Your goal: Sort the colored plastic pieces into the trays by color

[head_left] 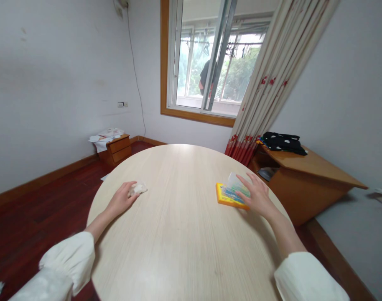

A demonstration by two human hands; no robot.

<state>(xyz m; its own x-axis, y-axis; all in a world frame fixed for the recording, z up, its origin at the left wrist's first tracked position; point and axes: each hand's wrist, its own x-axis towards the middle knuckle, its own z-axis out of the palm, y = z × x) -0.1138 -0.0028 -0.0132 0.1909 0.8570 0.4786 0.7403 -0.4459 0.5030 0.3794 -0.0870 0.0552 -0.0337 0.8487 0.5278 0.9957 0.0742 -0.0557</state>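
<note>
My left hand (123,198) rests on the left side of the round table (178,234), its fingers and thumb closed around a small crumpled white thing (140,188) that looks like a tissue or cloth. On the right side lies a flat yellow-and-orange box (222,196) with blue print on its top. My right hand (259,196) is at the box's right end, fingers curved. Between its thumb and fingers is a translucent plastic sheet (233,180), tilted up over the box. The palm side of that hand is hidden.
Beyond the right edge stands a wooden desk (316,167) with dark folded cloth (283,142). A small drawer cabinet (119,150) with papers is at the back left. A curtain (266,79) hangs beside the window, and a person (206,77) is outside behind the glass.
</note>
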